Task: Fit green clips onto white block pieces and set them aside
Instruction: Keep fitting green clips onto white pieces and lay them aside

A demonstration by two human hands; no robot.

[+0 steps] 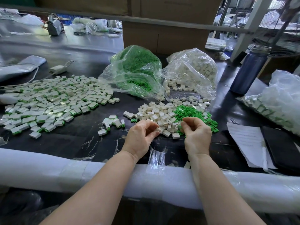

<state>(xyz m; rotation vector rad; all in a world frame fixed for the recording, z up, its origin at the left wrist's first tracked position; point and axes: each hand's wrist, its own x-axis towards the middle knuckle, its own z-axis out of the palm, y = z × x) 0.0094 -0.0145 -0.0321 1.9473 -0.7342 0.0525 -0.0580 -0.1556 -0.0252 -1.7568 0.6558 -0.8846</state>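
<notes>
Pinching a white block (158, 129) with curled fingers, the left hand (141, 138) sits at the near edge of the pile of white blocks (158, 115). The right hand (197, 135) is curled too, fingertips down at the edge of the loose green clips (190, 113); what it holds, I cannot tell. Finished pieces (48, 101) with green edges lie spread out far to the left on the dark table (65, 140). Behind sit a bag of green clips (135, 70) and a bag of white blocks (193, 70). A blue bottle (250, 70) stands on the right.
</notes>
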